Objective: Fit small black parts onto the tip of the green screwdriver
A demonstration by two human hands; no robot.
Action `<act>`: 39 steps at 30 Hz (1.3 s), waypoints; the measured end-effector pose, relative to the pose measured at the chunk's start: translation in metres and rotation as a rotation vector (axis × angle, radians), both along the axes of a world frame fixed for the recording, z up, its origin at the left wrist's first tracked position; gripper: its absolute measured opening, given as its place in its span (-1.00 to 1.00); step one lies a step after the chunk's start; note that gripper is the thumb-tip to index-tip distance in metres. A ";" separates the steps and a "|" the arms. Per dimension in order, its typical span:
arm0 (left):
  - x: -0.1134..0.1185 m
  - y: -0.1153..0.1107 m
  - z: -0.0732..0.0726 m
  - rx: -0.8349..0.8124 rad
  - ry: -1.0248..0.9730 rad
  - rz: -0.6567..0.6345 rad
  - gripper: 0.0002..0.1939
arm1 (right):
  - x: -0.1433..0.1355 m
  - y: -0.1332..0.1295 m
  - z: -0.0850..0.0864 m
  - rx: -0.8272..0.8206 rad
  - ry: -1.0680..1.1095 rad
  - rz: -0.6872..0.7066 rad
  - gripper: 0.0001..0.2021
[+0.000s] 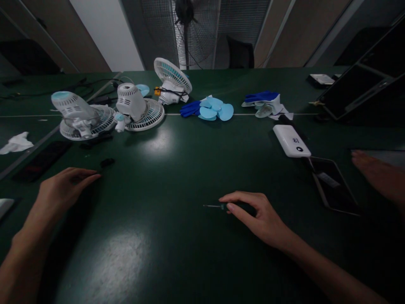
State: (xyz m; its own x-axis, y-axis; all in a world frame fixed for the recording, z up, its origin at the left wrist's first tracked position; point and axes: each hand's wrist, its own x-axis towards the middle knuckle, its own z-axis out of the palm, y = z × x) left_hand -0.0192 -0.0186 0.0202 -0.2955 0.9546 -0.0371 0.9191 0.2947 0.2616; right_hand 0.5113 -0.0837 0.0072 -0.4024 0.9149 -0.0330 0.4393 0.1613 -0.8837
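On the right half of the green table [177, 169], my right hand [257, 215] is closed round the handle of a small screwdriver [213, 206]. Its thin metal shaft points left, close to the table surface. My left hand [65, 185] is at the left, thumb and index fingertips pinched together; whatever may be between them is too small to name. Just beyond those fingertips lies a small black piece [107, 162].
Behind stand white fan units [131, 101], a blue fan blade [216, 109] and gloves [262, 101]. To the right lie a white device [291, 141], a phone [333, 185] and another person's hand [379, 173]. A black case [370, 80] stands back right.
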 end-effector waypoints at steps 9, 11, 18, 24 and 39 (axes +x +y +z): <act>0.016 -0.003 0.000 0.274 -0.228 0.108 -0.45 | 0.000 0.001 0.000 0.047 -0.007 0.011 -0.78; 0.023 -0.002 0.000 0.292 -0.257 0.129 -0.44 | 0.001 0.001 -0.001 0.042 -0.006 0.019 -0.78; 0.042 0.008 -0.007 0.354 -0.207 -0.002 -0.50 | 0.000 0.001 -0.001 0.012 -0.007 0.038 -0.79; 0.043 0.013 -0.013 0.319 -0.190 -0.101 -0.49 | -0.001 0.000 0.001 0.019 0.009 0.037 -0.79; 0.033 0.018 -0.016 0.278 -0.208 0.081 -0.47 | -0.002 0.001 0.000 0.022 -0.014 0.036 -0.79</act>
